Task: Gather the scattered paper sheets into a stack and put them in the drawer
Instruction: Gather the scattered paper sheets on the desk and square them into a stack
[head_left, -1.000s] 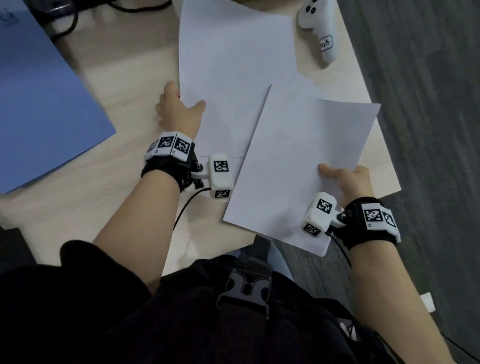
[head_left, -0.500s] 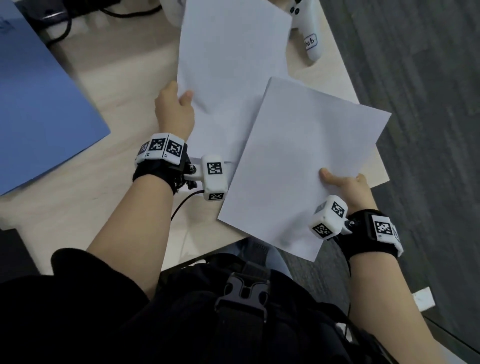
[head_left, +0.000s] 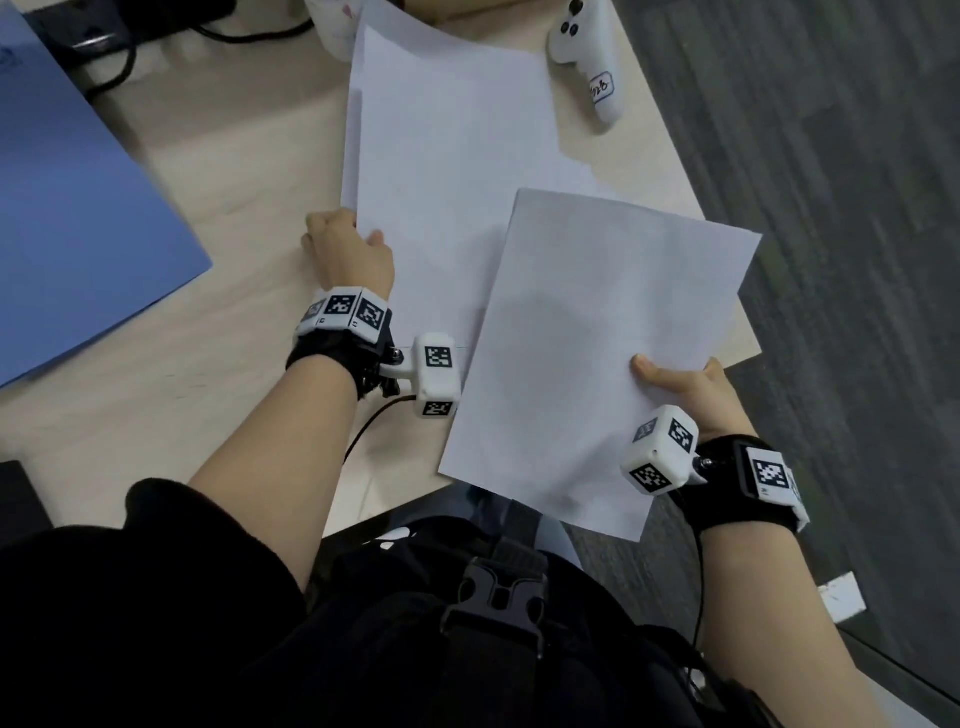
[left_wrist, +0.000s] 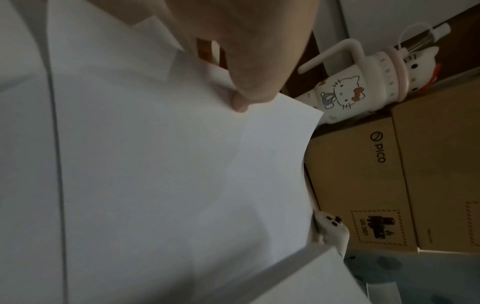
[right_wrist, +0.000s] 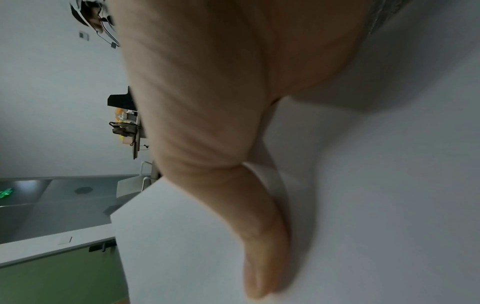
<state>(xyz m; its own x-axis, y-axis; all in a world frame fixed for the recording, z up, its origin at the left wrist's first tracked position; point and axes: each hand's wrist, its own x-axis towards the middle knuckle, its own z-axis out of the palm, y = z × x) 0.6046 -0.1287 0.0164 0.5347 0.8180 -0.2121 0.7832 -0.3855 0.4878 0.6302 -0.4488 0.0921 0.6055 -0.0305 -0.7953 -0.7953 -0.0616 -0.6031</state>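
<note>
My left hand pinches the left edge of white paper sheets lifted over the desk; two sheet edges show there. In the left wrist view its thumb presses on these sheets. My right hand grips the right edge of another white sheet, thumb on top, held above the desk's near corner and overlapping the left sheets. The right wrist view shows the thumb lying flat on that sheet. No drawer is in view.
A white handheld controller lies at the desk's far right. A blue folder covers the left of the wooden desk. Black cables run at the back. Behind stand a cartoon-cat mug and cardboard boxes.
Both hands have lifted their sheets off the desk. The right-hand sheet has swung closer over the left-hand sheets, and the left hand's grip has closed on the paper edge.
</note>
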